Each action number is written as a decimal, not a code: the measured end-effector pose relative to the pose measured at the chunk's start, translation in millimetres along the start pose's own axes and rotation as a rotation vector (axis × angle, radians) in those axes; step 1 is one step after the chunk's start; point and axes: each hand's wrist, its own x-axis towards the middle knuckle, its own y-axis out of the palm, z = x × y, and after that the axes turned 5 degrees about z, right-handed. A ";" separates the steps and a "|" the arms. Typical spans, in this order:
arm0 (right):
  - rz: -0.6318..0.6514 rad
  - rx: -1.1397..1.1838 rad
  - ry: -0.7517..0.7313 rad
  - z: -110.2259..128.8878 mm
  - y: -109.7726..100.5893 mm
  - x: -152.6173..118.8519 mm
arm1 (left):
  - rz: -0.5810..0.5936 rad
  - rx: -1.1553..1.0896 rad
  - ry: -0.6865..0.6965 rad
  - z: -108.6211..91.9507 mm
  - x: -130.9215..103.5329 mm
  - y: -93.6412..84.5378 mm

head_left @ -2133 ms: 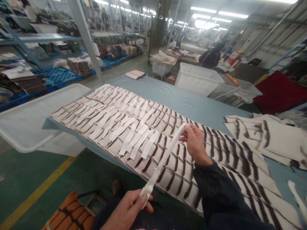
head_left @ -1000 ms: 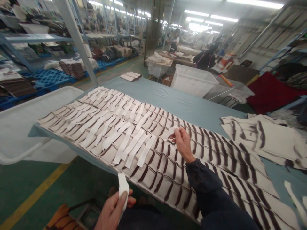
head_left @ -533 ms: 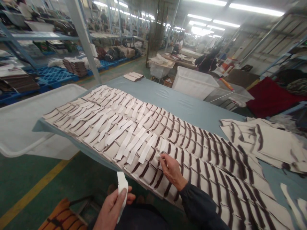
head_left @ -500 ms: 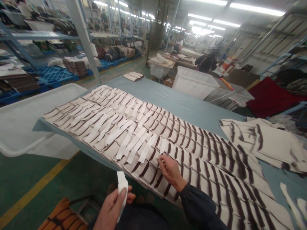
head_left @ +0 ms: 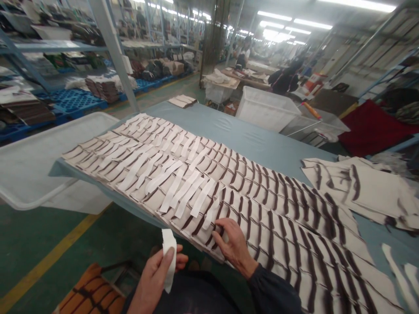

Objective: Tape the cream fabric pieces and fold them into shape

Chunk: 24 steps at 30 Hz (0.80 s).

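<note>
Fingers [head_left: 181, 258] of the left hand [head_left: 157, 270], in the head view, are gripping a white strip [head_left: 169, 240]; the thumb is pressing on its face, one end is sticking up above the fingers and the other is hanging below them. The fingers of the right hand [head_left: 236, 244] are standing apart, thumb and forefinger leaving a gap over the cream panels [head_left: 296, 218], which are lying in overlapping rows with dark brown edges showing. Just beyond these fingertips a single laid strip [head_left: 211, 213] is resting on the panels; whether they are touching it is hard to tell. More laid strips [head_left: 202, 199] are covering the panels farther left of the right fingers. Beyond them the blue-covered desk [head_left: 225, 122] is showing. Well to the right of the right fingers, loose cream pieces [head_left: 386, 187] are lying on the desk. An orange cushion [head_left: 93, 290] is sitting left of and below the left fingers.
</note>
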 end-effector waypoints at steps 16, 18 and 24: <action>-0.026 0.156 -0.258 85.3 -36.8 8.1 | 0.130 -0.813 -0.141 -93.2 -10.3 37.6; -0.031 0.177 -0.303 93.6 -37.6 12.2 | 0.142 -0.853 -0.146 -94.1 -8.7 36.3; 0.040 0.218 -0.266 99.3 -29.0 13.2 | 0.099 -0.931 -0.157 -91.2 -4.4 33.7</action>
